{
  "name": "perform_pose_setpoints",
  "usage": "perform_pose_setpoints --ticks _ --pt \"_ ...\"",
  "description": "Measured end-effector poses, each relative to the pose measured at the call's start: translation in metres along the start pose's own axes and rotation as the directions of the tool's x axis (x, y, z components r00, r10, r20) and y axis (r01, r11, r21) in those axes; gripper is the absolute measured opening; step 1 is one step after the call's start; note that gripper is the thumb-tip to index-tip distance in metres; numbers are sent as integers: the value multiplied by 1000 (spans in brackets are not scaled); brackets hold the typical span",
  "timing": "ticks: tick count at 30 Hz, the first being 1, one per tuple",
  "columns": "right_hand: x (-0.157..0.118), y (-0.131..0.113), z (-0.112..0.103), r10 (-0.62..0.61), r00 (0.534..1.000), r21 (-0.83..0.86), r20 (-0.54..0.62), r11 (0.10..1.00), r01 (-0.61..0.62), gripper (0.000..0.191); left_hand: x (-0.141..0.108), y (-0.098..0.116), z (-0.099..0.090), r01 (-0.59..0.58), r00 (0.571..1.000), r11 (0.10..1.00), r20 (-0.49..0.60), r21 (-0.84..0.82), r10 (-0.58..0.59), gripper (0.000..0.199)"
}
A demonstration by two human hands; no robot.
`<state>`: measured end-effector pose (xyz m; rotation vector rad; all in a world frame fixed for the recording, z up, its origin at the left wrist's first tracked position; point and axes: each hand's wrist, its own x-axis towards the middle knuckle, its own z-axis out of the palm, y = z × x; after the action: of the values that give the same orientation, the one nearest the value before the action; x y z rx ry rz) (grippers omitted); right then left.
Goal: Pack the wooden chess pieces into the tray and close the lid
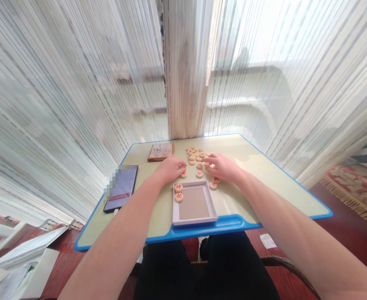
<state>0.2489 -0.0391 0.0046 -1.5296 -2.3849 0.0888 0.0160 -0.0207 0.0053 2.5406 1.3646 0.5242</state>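
Head view: just two inside, lots outside

White curtains (108, 83) fill the top of the frame. Below them is my pale table (258, 162) with a blue edge. Low in the middle of the frame sits an open tray (195, 204). A tablet (122, 185) lies off to the left, and a small box (161, 152) lies just left of the middle.

My left hand (170, 168) is by the middle, fingertips close together over a red-marked piece (183, 174). I can't tell if they pinch anything. My right hand (223, 166) is right of the middle, finger and thumb apart beside the pile (198, 158). I can't tell if they touch a piece.

Round pieces are the smallest things. Two pieces (178, 197) are in the tray's upper left corner. One loose piece (199, 174) lies between my hands, and another piece (213, 185) is just outside the tray's upper right corner. I think only a little is done, and most pieces are left to do.
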Motion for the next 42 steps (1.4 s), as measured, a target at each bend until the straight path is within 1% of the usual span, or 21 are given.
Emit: perform_pose_setpoints --ticks 1,3,6,9,15,18,20,22,26,29,33,35,37,39,40,42 --pt "0 -1 2 -49 999 3 6 999 49 34 0 0 0 11 1000 1000 -2 -2 -11 25" --pt "1 -4 6 -86 996 3 16 996 86 32 0 1 1 21 1000 1000 -7 -2 -21 25" --pt "3 -5 8 -62 998 -12 -2 998 62 25 1 -1 3 12 1000 1000 -15 3 -12 26" --pt "4 -2 8 -38 999 -20 -15 999 38 22 2 -5 5 -6 1000 1000 5 23 6 30" --pt "6 -1 7 15 1000 -26 0 1000 -15 25 -1 -9 1 6 998 1000 59 2 -7 33" --pt "6 -2 4 -27 1000 -40 16 999 28 31 -2 -7 -1 35 996 999 84 -23 -33 33" --pt "6 -2 2 -63 998 -54 30 996 65 37 -2 -7 -1 50 996 999 73 -18 -49 31" --pt "6 -2 1 -68 997 -58 36 996 70 38 -1 -9 -1 51 997 999 52 4 -51 27" --pt "5 0 2 -7 1000 -38 -17 999 6 29 0 -14 2 53 998 998 20 39 -53 30" --pt "5 2 3 76 995 -51 -68 996 -80 29 0 -16 3 70 997 997 14 38 -70 34" --pt "6 6 3 121 992 -103 -30 987 -123 30 -1 -12 -1 93 995 995 -27 22 -92 37" --pt "7 9 2 130 991 -111 -15 985 -131 29 -2 -7 -7 133 991 991 -31 8 -132 35" --pt "7 10 2 143 990 -107 -17 984 -144 28 -4 -4 -14 209 977 978 40 -7 -209 28" --pt "8 11 0 149 989 -98 -17 984 -150 28 -7 -5 -23 284 948 958 161 -28 -276 21" --pt "8 11 0 154 988 -93 -15 984 -154 27 -10 -7 -27 325 925 945 224 -45 -308 18" --pt "8 11 -2 160 987 -83 -7 984 -160 25 -15 -12 -35 390 864 917 377 -83 -333 14"
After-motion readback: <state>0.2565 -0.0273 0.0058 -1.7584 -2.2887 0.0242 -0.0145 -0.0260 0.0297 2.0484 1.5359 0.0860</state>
